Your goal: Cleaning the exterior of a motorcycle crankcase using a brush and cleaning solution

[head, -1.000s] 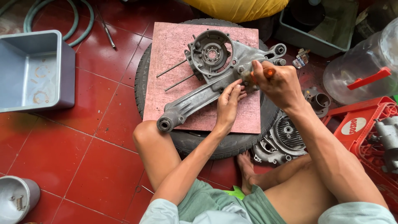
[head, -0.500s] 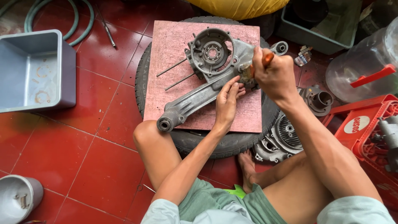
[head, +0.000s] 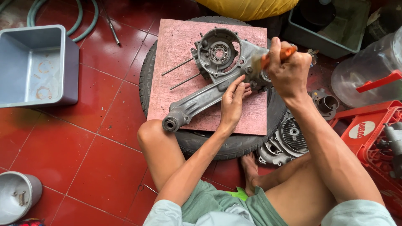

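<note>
1. Sitting cross-legged on the red tile floor [head: 63, 155], you have the grey engine casing [head: 217, 71] as your landmark; it lies flat on a pink board [head: 176, 46] set over a tyre [head: 146, 79], its round bearing opening facing up.
2. Far left of the casing stands a grey plastic tub [head: 37, 67], well apart from it, with a green hose [head: 83, 21] curled behind and a small metal pot [head: 16, 196] lower down on the floor.
3. Just left of the casing's round opening, two thin studs [head: 180, 73] stick out over the board; they look bare.
4. Your left hand [head: 232, 102] lies open, fingers flat on the casing's long arm, steadying it rather than gripping it.
5. Your right hand [head: 287, 69] is clenched around an orange-handled tool [head: 278, 55], held over the casing's right end; its tip is blurred, so you cannot tell what it touches.
6. Right of the casing, on the floor, lie a finned metal cover [head: 289, 138] and a short metal sleeve [head: 324, 100], with a red crate [head: 368, 129] beyond.
7. Judging progress: the casing looks stripped and mostly bare, with parts already set aside, so the work on its right end seems under way and unfinished.
</note>
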